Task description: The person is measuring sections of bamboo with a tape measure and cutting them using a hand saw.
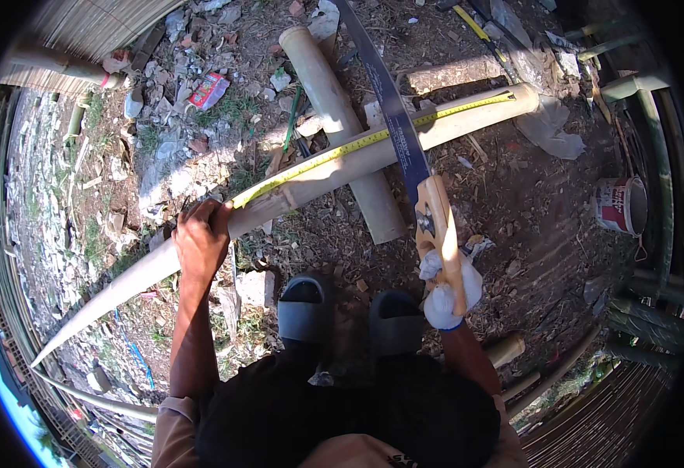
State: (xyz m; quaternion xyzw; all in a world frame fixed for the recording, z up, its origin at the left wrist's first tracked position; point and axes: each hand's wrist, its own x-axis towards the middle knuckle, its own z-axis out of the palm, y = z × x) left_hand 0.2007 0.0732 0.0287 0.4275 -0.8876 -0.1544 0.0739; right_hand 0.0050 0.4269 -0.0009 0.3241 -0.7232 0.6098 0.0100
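Note:
A long pale bamboo pole (328, 178) slants across the view, its cut end at the upper right. Along its top lies a yellow tape measure (334, 159). My bare left hand (204, 235) is closed over the pole at the tape's near end, fingertips pressing the tape onto it. In a white glove, my right hand (452, 290) grips the wooden handle of a hand saw (401, 129). The saw's dark blade points away from me and passes over the pole and tape; whether it touches them I cannot tell. A shorter, thicker bamboo piece (332, 111) lies crosswise beneath the pole.
My sandaled feet (306, 310) stand close to the pole. A white and red bucket (621, 205) lies at the right beside bamboo poles (657, 148). Stones, wood chips and a red wrapper (208, 91) litter the ground. A woven bamboo panel (96, 23) is at the upper left.

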